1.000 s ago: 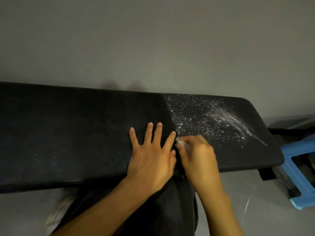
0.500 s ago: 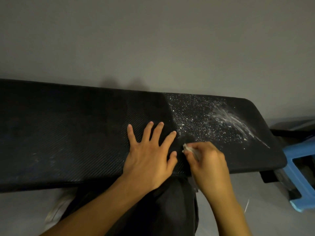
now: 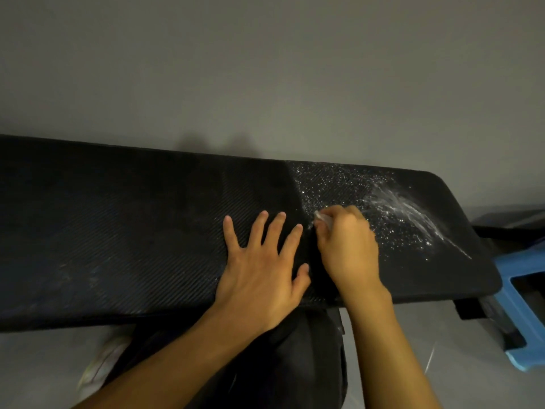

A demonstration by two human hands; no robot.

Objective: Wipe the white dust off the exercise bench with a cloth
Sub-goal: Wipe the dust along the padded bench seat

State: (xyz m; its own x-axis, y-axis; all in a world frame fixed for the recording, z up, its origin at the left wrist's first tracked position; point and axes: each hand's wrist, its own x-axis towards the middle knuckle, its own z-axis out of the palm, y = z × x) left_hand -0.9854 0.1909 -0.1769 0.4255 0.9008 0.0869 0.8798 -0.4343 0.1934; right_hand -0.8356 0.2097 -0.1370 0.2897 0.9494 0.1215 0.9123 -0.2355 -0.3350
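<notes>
Braces the bench [image 3: 118, 231] with the left hand [image 3: 259, 261], flat, fingers spread. Pinches a small whitish cloth [image 3: 321, 216] in the curled right hand [image 3: 348, 246] at the seam, touching the near fringe of the white dust [image 3: 392, 208] on the end pad. Risks flicking powder onto the blue stool [image 3: 525, 305] by sweeping too fast. Has carried the cloth farther from the near edge than half a second ago.

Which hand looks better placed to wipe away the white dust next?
The right hand, probably: it grips the cloth at the edge of the white dust. The left hand lies flat on the bench beside it, holding nothing.
</notes>
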